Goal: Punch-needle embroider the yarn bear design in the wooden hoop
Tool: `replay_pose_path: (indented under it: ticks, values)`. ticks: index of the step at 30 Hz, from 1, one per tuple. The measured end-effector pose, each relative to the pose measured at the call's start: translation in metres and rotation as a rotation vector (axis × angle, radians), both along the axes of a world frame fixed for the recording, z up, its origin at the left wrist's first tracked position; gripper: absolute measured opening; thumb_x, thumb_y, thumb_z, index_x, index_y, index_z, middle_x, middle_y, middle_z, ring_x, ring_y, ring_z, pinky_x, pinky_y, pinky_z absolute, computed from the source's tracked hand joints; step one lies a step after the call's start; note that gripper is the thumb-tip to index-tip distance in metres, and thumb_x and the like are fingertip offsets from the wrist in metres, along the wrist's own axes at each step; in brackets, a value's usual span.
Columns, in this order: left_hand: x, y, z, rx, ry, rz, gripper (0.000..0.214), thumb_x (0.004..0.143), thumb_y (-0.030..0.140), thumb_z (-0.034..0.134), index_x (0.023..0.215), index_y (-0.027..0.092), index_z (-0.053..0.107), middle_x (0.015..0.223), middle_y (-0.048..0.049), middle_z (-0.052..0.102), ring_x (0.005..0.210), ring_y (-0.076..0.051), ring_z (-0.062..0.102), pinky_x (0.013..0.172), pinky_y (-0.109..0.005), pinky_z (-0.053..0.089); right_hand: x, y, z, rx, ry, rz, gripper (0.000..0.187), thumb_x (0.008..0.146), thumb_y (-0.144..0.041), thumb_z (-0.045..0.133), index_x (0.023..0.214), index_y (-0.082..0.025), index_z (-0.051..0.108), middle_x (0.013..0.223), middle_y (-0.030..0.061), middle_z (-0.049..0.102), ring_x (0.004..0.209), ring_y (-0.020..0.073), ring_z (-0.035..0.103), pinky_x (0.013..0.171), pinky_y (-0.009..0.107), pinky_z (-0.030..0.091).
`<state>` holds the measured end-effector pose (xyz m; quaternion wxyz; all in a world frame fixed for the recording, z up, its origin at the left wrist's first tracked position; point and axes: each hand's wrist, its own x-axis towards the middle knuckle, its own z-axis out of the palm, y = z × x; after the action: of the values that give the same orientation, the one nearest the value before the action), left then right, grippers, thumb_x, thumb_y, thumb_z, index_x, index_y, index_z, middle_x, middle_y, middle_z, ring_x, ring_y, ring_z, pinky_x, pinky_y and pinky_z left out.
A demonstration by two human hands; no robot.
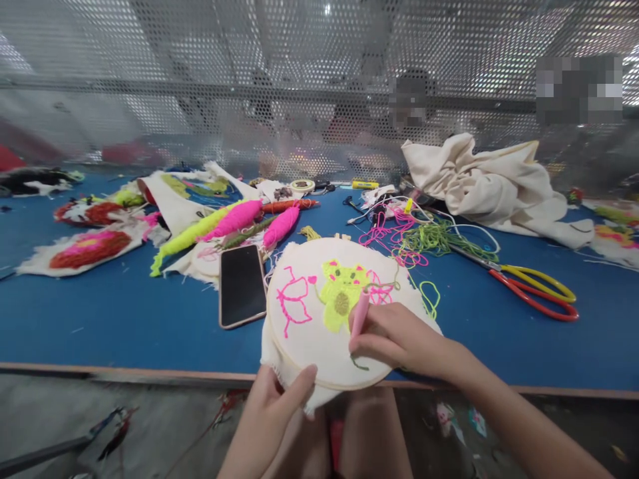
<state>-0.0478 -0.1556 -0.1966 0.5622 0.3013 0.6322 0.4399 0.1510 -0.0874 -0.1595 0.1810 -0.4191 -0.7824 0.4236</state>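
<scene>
"Two hands are busy here, right?"

"Yes. The left hand (272, 412) holds the round hoop (319, 313) at its bottom edge. The thumb lies on top of the rim and the other fingers are tucked under, so it pinches the hoop."

"Where is the hoop?"

"It sits at the near edge of the blue table (100, 313) and sticks out over it a bit. White cloth is stretched in it, with a yellow animal and a pink drawing stitched on."

"And the right hand?"

"The right hand (394, 339) rests on the right side of the hoop. Its fingers are curled tight round a pink tool (359, 318). The tool pokes up out of the fingers, right next to the yellow animal. I cannot tell if its tip touches the cloth."

"What lies around?"

"A dark phone (242, 285) lies just beside the hoop on the left. Red and yellow scissors (534, 289) lie to the right, well apart. Behind the hoop are pink and yellow yarn bundles (234, 219), a tangle of loose thread (424, 239) and a heap of cream cloth (494, 186)."
</scene>
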Motion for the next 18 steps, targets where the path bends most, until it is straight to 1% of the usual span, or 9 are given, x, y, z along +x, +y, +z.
replay_pose_path:
  ticks: [2, 3, 6, 8, 13, 18]
  values:
    - [0.0012, -0.001, 0.0005, -0.014, 0.032, -0.012, 0.044, 0.058, 0.041, 0.074, 0.087, 0.012, 0.057, 0.076, -0.0052, 0.067, 0.064, -0.019, 0.06, 0.044, -0.025, 0.047, 0.0006, 0.0022, 0.006, 0.051, -0.079, 0.066, 0.02, 0.086, -0.035, 0.052, 0.082, -0.017, 0.057, 0.083, 0.0055, 0.066, 0.073, 0.0166, 0.06, 0.066, 0.029, 0.044]
    - [0.0015, -0.0016, 0.0, -0.011, 0.035, -0.029, 0.043, 0.059, 0.042, 0.073, 0.086, 0.012, 0.057, 0.073, -0.0039, 0.066, 0.061, -0.017, 0.058, 0.041, -0.024, 0.046, 0.0009, 0.0032, 0.0083, 0.056, -0.092, 0.085, 0.021, 0.087, -0.036, 0.049, 0.083, -0.016, 0.056, 0.084, 0.0062, 0.066, 0.074, 0.017, 0.06, 0.067, 0.029, 0.044]
    - [0.0012, -0.0028, -0.0031, -0.003, 0.039, -0.053, 0.041, 0.059, 0.043, 0.073, 0.08, 0.013, 0.055, 0.065, -0.0006, 0.061, 0.053, -0.013, 0.051, 0.041, -0.022, 0.044, 0.0018, 0.0052, 0.0109, 0.047, -0.089, 0.09, 0.022, 0.087, -0.037, 0.047, 0.084, -0.016, 0.055, 0.085, 0.0074, 0.066, 0.074, 0.0175, 0.06, 0.066, 0.03, 0.044]
    - [0.001, -0.003, -0.0045, -0.006, 0.053, -0.051, 0.04, 0.058, 0.043, 0.073, 0.077, 0.013, 0.055, 0.063, -0.0003, 0.06, 0.051, -0.011, 0.049, 0.04, -0.022, 0.043, 0.0024, 0.0053, 0.0095, 0.025, -0.064, 0.076, 0.022, 0.088, -0.036, 0.047, 0.084, -0.016, 0.055, 0.084, 0.008, 0.066, 0.074, 0.0175, 0.06, 0.067, 0.03, 0.044]
    - [0.0026, -0.0025, -0.0027, 0.021, 0.047, -0.067, 0.042, 0.06, 0.043, 0.071, 0.085, 0.012, 0.056, 0.064, -0.0005, 0.059, 0.05, -0.011, 0.047, 0.038, -0.022, 0.043, 0.0044, 0.003, 0.0042, -0.008, 0.021, 0.051, 0.027, 0.089, -0.037, 0.044, 0.085, -0.014, 0.058, 0.089, 0.0096, 0.066, 0.076, 0.017, 0.061, 0.067, 0.029, 0.044]
    - [0.0037, -0.003, -0.0028, 0.012, 0.06, -0.034, 0.042, 0.059, 0.042, 0.072, 0.084, 0.012, 0.055, 0.068, -0.0013, 0.06, 0.053, -0.012, 0.05, 0.038, -0.022, 0.044, 0.0062, 0.0006, 0.0016, 0.0, 0.018, 0.048, 0.027, 0.089, -0.035, 0.044, 0.084, -0.014, 0.061, 0.084, 0.0082, 0.066, 0.075, 0.0169, 0.06, 0.066, 0.028, 0.044]
